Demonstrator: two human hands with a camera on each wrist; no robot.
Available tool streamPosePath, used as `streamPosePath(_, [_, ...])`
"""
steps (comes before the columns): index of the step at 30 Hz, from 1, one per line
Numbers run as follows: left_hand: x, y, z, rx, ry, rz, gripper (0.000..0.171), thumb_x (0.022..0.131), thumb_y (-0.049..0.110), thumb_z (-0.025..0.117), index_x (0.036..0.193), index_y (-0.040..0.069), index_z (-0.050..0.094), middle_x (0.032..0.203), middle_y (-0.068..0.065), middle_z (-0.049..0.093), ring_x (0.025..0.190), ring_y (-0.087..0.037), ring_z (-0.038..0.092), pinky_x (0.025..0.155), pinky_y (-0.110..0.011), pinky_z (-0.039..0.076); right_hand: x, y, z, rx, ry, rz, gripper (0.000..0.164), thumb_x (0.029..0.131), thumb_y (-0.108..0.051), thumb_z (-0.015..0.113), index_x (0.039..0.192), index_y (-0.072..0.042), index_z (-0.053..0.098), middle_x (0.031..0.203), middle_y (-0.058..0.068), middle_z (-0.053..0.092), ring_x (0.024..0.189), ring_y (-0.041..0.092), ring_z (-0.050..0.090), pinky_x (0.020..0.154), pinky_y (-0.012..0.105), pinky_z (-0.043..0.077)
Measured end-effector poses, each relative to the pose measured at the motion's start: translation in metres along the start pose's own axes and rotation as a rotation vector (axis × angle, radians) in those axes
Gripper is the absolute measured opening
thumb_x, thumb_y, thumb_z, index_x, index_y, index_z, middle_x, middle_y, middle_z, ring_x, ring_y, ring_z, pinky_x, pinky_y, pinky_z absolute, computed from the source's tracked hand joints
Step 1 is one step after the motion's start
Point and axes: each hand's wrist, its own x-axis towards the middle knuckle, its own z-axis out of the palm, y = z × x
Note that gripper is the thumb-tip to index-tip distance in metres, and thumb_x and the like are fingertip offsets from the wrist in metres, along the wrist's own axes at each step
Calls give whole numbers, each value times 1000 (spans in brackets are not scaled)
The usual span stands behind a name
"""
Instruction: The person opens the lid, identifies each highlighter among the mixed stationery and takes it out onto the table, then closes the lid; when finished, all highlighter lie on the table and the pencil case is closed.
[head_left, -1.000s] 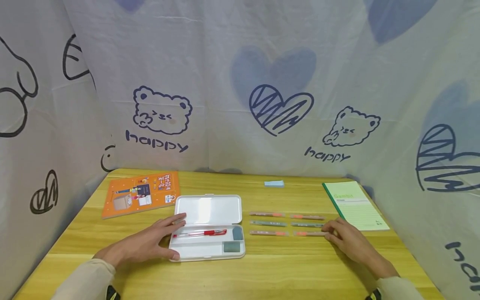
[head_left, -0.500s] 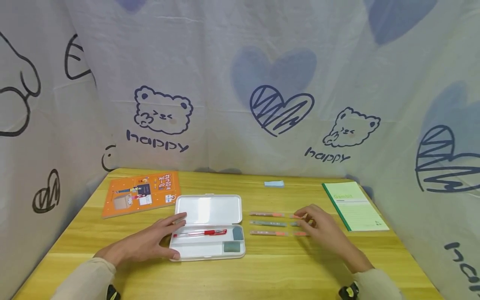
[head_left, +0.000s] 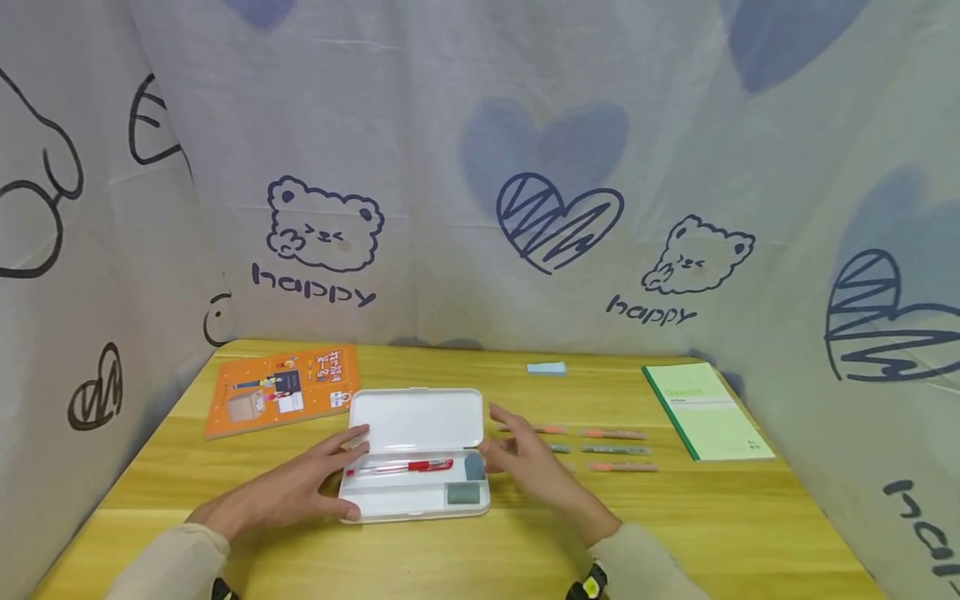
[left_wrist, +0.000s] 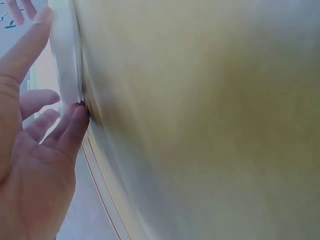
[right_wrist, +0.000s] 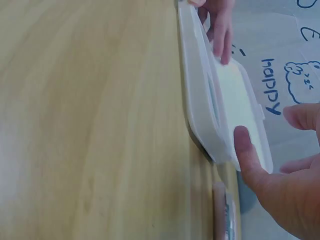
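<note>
A white pencil case (head_left: 416,421) lies on the wooden table with its lid folded back. A red pen (head_left: 401,467) is in its upper compartment, beside two blue-green pieces (head_left: 463,493) at the right end. My left hand (head_left: 288,479) holds the case's left end, thumb at the near corner and fingers at the lid side. At the right end, my right hand (head_left: 536,462) has its fingers spread; the thumb (right_wrist: 247,152) is close to the case, and contact is unclear. Several slim pens (head_left: 615,450) lie in two columns to the right, the left column partly hidden behind that hand.
An orange book (head_left: 281,390) lies at the back left, close to the case. A green notebook (head_left: 708,411) is at the right, and a small light-blue paper slip (head_left: 547,368) near the back edge. Printed cloth (head_left: 442,192) hangs around the table.
My right hand has swept left from the far ends of the pens, across them, to the right end of the pencil case. My left hand has stayed put. The pens lie as before.
</note>
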Motion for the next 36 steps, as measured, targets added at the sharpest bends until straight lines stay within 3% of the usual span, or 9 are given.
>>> streamPosePath(4, [-4, 4, 2, 22, 48, -2, 99, 92, 56, 82, 168, 6, 42, 183, -14, 18, 163, -51, 28, 125, -71, 36, 5, 0, 13, 118, 9, 72, 80, 111, -17, 63, 173, 0, 15, 178, 30, 17, 122, 42, 67, 99, 45, 66])
streamPosePath(9, [-6, 13, 7, 37, 134, -22, 100, 92, 50, 86, 168, 4, 39, 182, -20, 16, 160, -54, 32, 123, -69, 40, 4, -3, 16, 149, 32, 136, 82, 110, -18, 65, 174, -1, 16, 177, 30, 23, 120, 37, 69, 99, 44, 66])
streamPosePath(15, [-6, 25, 15, -27, 196, -148, 102, 91, 39, 89, 168, -1, 36, 178, -31, 16, 154, -59, 37, 121, -76, 37, 4, -4, 15, 136, 21, 170, 82, 110, -24, 65, 174, -3, 18, 176, 27, 27, 118, 34, 72, 103, 43, 64])
streamPosePath(19, [-5, 28, 19, -213, 201, -230, 115, 94, 40, 87, 174, 2, 14, 176, -33, 21, 125, -39, 63, 107, -55, 57, 7, -4, 14, 181, 16, 188, 86, 109, -24, 67, 175, -7, 15, 177, 23, 25, 130, 34, 63, 104, 42, 64])
streamPosePath(22, [-4, 23, 22, -386, 218, -246, 118, 101, 40, 78, 175, 10, -8, 174, -35, 20, 98, -23, 66, 83, -36, 60, 7, -4, 14, 198, 13, 185, 88, 109, -23, 66, 176, -8, 11, 176, 22, 24, 136, 36, 57, 104, 42, 64])
streamPosePath(25, [-5, 20, 22, -512, 227, -259, 112, 107, 37, 70, 174, 15, -17, 175, -35, 15, 95, -23, 69, 84, -36, 63, 7, -3, 14, 219, 31, 171, 85, 110, -22, 64, 175, -7, 12, 173, 23, 26, 138, 38, 55, 102, 43, 65])
streamPosePath(29, [-10, 25, 23, -625, 253, -281, 96, 110, 32, 66, 176, 12, 1, 179, -28, 14, 114, -29, 71, 94, -39, 65, 6, -2, 15, 266, 64, 138, 72, 112, -25, 61, 171, -7, 23, 164, 24, 31, 135, 40, 55, 101, 45, 66])
streamPosePath(32, [-13, 27, 24, -699, 307, -290, 76, 113, 26, 61, 173, 8, 18, 177, -26, 23, 126, -33, 66, 94, -36, 66, 4, -1, 16, 296, 84, 128, 58, 116, -32, 55, 162, -4, 35, 159, 24, 38, 136, 42, 56, 102, 45, 65])
streamPosePath(36, [-14, 26, 26, -753, 370, -328, 56, 118, 31, 50, 161, 1, 32, 166, -27, 40, 128, -33, 65, 93, -32, 66, -3, 0, 15, 274, 120, 132, 49, 117, -39, 51, 144, 1, 49, 151, 25, 51, 136, 42, 60, 104, 46, 64])
